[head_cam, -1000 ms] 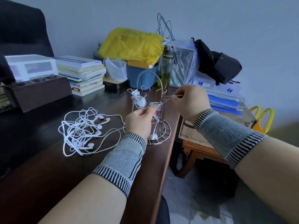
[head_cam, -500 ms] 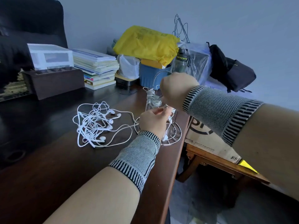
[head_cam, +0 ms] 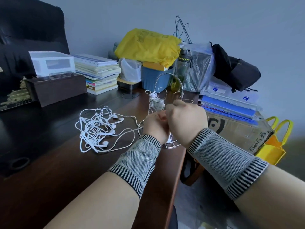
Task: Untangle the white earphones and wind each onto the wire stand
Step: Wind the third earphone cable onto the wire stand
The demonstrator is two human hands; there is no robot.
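- White earphones [head_cam: 97,128]: a tangled heap of cords and buds on the dark desk [head_cam: 49,171], left of the wire stand and well in from the desk's right edge. One cord [head_cam: 130,129] runs rightward out of the heap toward the hands.
- Wire stand [head_cam: 170,80]: upright beside the desk's right edge, with a round base and an arched top. One bundle of wound cord [head_cam: 154,103] already sits on a left arm of the stand.
- Left hand [head_cam: 155,128]: in front of the stand's middle, fingers curled. It appears to pinch the cord there, though the pinch point is hidden.
- Right hand [head_cam: 186,119]: touching the left hand and just right of it, fingers curled toward the stand. What it grasps cannot be told, as the back of the hand covers it.
- Key relation: the loose cord's long axis lies roughly left to right, from the heap to the hands. The heap lies left of both grips, so the left hand is nearer to it. By judgement, winding will draw the slack rightward, and the heap may drag.
- Background: books [head_cam: 97,70], a blue tub [head_cam: 155,80] and a yellow bag [head_cam: 148,45] along the desk's far edge.
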